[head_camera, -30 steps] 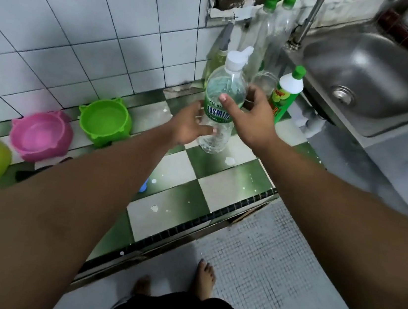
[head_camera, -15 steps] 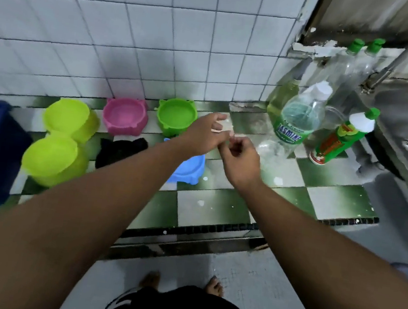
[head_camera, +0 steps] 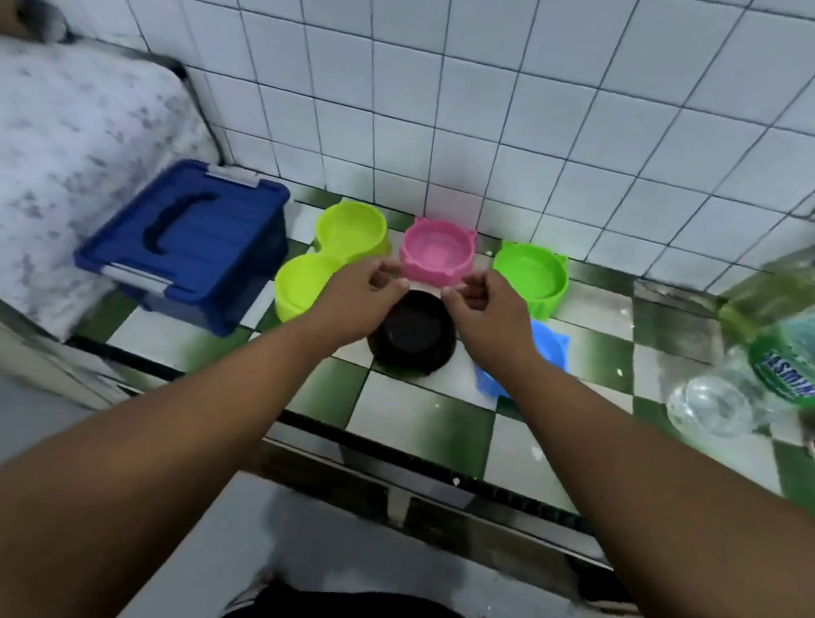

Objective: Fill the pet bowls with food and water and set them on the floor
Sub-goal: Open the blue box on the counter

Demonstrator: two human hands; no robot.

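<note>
Reaching: both hands are closing on the pink bowl [head_camera: 436, 255] at 12 o'clock of the counter [head_camera: 398, 406].
Progress: bowls are looking empty and are standing on the counter; filling and setting on the floor are not yet done.
Left hand [head_camera: 363, 297]: fingers are curling at the bowl's 8 o'clock side, touching it or just beside; I cannot tell.
Right hand [head_camera: 490, 314]: fingers are curling at its 4 o'clock side, over the black bowl [head_camera: 415, 333].
Water bottle [head_camera: 791, 369]: lying tilted at 3 o'clock.

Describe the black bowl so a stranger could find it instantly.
Start at the blue lidded box on the checkered counter and look right, past the yellow-green double bowl. The black bowl sits directly in front of the pink bowl, between both hands. It is the only dark bowl.
</note>
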